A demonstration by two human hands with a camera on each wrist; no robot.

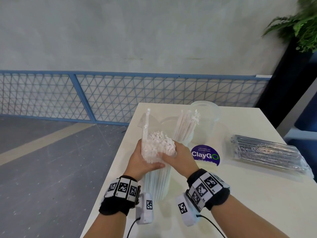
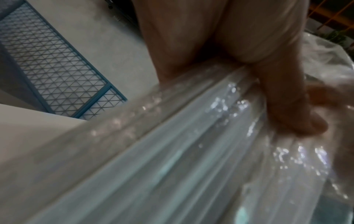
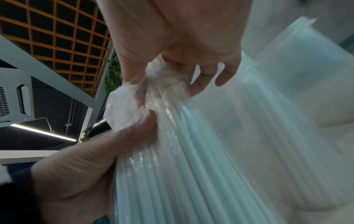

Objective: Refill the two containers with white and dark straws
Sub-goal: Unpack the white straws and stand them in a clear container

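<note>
A clear plastic bag of white straws [image 1: 157, 179] stands upright on the white table [image 1: 240, 203], its open top [image 1: 160, 143] showing the straw ends. My left hand [image 1: 145, 162] grips the bag from the left, thumb lying across the plastic [image 2: 191, 151]. From the right, my right hand [image 1: 173, 157] pinches the crumpled plastic near the top [image 3: 164, 84]. Behind stand a clear container holding white straws [image 1: 185, 129] and an empty clear container [image 1: 207, 115]. A sealed pack of dark straws [image 1: 267, 152] lies at the right.
A round purple ClayGo sticker [image 1: 205, 155] is on the table between the containers and the dark pack. The table's left edge [image 1: 120, 152] drops to a grey floor. A blue mesh fence [image 1: 120, 98] runs behind, and a plant [image 1: 301, 23] is at top right.
</note>
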